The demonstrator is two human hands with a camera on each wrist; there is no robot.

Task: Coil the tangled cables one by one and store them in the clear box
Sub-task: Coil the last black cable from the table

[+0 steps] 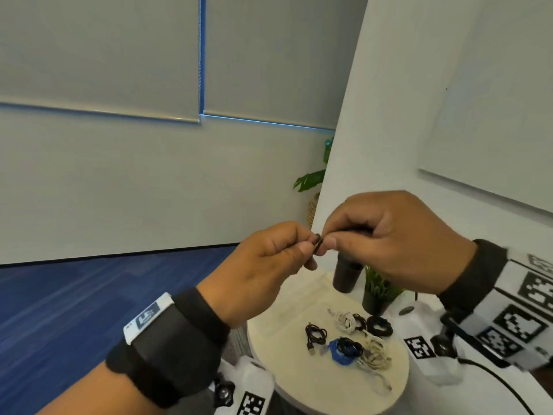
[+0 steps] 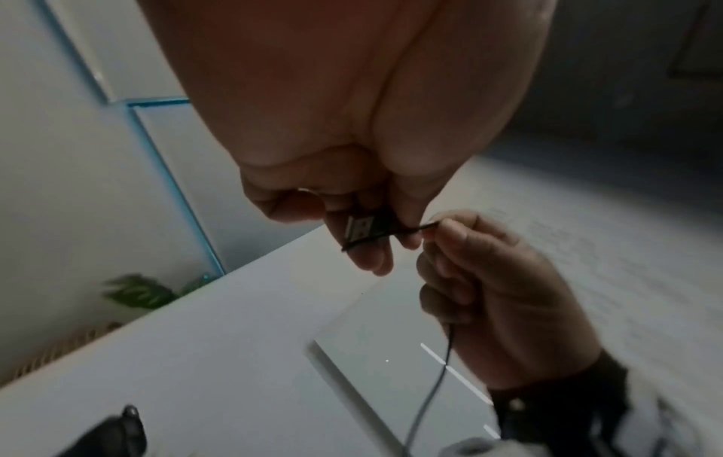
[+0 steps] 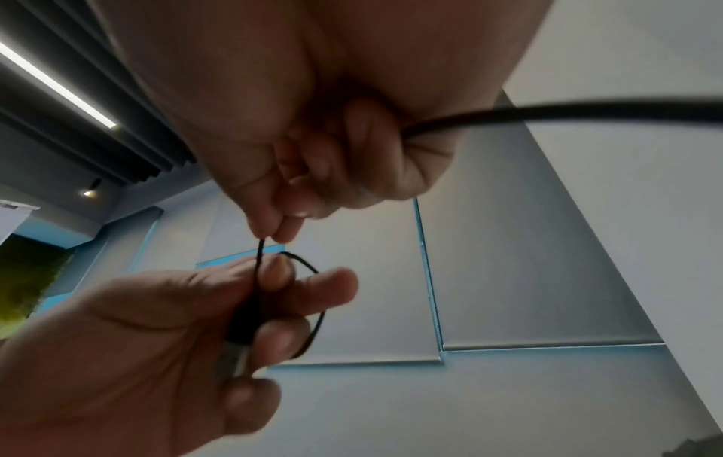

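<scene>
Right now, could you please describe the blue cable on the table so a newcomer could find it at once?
Start at the round white table below the raised hands. In the cluster of cable bundles on it, look at the near middle, just left of a loose white cable. The blue cable is the only blue one, with black cable coiled on top of it.

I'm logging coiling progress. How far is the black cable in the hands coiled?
Barely begun: one small loop shows around the left hand fingers, which hold the black cable by its USB plug; the right hand pinches the strand.
</scene>
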